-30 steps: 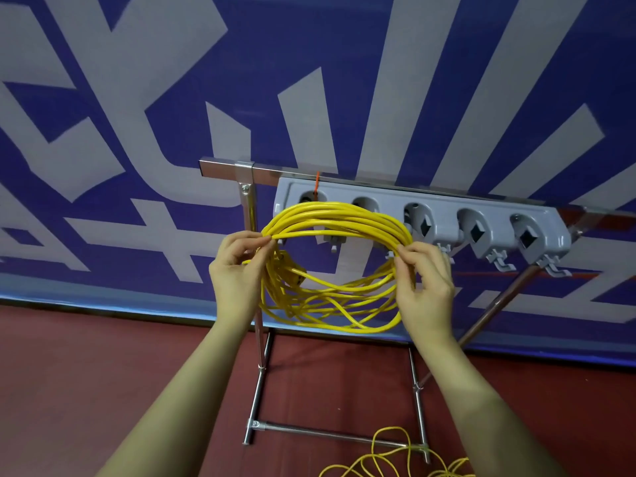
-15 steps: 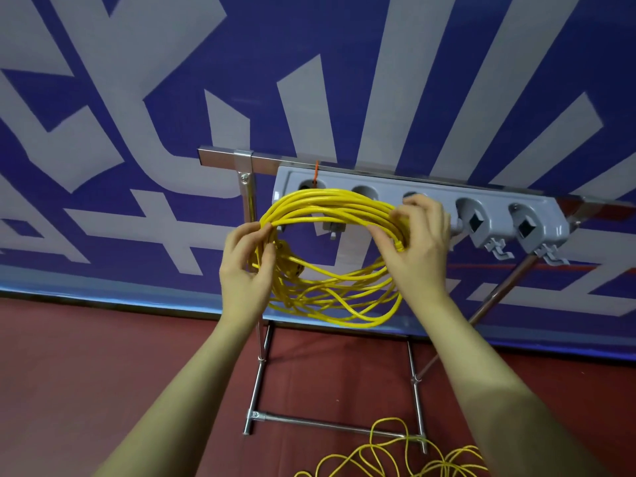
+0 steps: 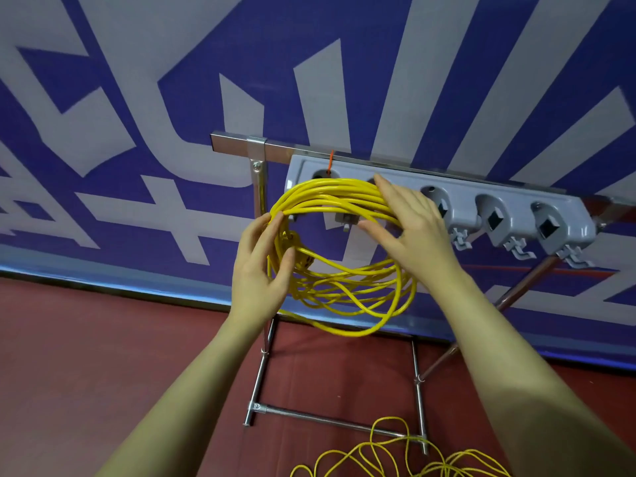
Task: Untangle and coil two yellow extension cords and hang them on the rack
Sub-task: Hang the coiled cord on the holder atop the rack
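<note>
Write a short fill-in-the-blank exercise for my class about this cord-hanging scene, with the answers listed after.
1. The coiled cord is coloured ____.
2. The second cord lies loose on the ____.
3. The grey holder is mounted on a ____ rack.
4. The left hand holds the coil; the right hand rests on its ____ with straight fingers.

Answers: yellow; floor; metal; top

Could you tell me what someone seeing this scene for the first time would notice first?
The bright yellow coiled cord at the centre, held up against the left end of the grey holder rack. The left hand grips its left side, while the right hand lies over its top right with straight fingers. A second, loose yellow cord sprawls on the red floor below.
</note>
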The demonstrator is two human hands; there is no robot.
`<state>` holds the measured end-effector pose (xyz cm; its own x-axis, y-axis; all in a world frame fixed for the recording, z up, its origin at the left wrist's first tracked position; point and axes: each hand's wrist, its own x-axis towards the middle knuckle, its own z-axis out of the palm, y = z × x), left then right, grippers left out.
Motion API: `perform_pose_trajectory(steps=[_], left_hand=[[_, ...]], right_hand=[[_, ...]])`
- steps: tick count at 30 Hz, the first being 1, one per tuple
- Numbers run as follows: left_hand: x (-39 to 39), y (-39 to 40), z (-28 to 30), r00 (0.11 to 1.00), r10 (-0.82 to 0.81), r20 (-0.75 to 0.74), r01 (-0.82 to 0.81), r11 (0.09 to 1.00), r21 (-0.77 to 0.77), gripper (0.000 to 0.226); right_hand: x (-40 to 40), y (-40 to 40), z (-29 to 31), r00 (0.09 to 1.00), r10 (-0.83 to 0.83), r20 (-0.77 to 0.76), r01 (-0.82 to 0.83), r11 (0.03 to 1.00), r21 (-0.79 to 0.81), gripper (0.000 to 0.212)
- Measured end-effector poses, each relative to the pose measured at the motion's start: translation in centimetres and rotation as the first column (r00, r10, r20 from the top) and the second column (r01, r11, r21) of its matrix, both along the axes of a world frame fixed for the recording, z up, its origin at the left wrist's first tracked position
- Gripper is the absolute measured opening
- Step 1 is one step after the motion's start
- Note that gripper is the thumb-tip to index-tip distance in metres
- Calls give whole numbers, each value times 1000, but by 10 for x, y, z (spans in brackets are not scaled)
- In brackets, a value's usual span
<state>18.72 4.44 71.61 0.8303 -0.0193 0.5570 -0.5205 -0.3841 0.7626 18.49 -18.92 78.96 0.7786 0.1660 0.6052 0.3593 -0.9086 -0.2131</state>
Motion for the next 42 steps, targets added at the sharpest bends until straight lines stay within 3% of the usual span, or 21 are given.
perform_pose_trajectory(steps=[3,6,9,11,12,15,17,19,24,28,32,35,39,42], left_hand=[[0,1,1,1000,-14,3,14,1000,25,52],[1,1,-1,1000,8,-2,-7,998,67,56],[-3,-2,-3,970,83,229,-141,957,254,58],[-7,-12,-6,917,-63,393,-126,891,437,55],[-7,-19,-10,903,-156,399,-96,834,543,55],[4,-42,-30,931,-253,262,-46,632,774,70],[10,-48,-44,951,-255,175,-8,544,839,81],[9,-49,-57,953,-274,134,36,537,843,84],[-10,-42,-74,936,-341,84,157,621,768,88],[-21,-45,-75,949,-281,143,64,615,786,95],[-21,-59,-84,969,-238,67,100,623,776,88],[-16,-67,-90,979,-200,51,74,573,816,93],[-12,-72,-79,995,-97,5,54,595,802,100],[-12,-81,-81,991,-127,42,46,618,785,83]], right_hand=[[4,-11,3,997,63,41,-61,997,-53,56],[8,-13,6,993,117,-23,-117,993,-22,54],[11,-15,3,987,128,-98,-120,989,84,54],[13,-15,1,987,128,-94,-115,985,131,54],[14,-15,1,988,125,-85,-113,985,133,53],[18,-15,1,994,104,-40,-101,992,81,50],[20,-17,-1,995,99,-18,-98,994,53,49],[22,-16,-4,996,89,-13,-89,995,48,49],[24,-13,-5,997,65,-32,-62,996,70,50],[22,-11,-1,997,47,-68,-40,994,104,48],[20,-10,2,994,28,-104,-16,993,115,47],[20,-9,2,993,22,-115,-10,994,107,47],[21,-9,0,994,11,-112,3,992,128,45],[23,-9,-3,994,10,-113,5,990,138,45]])
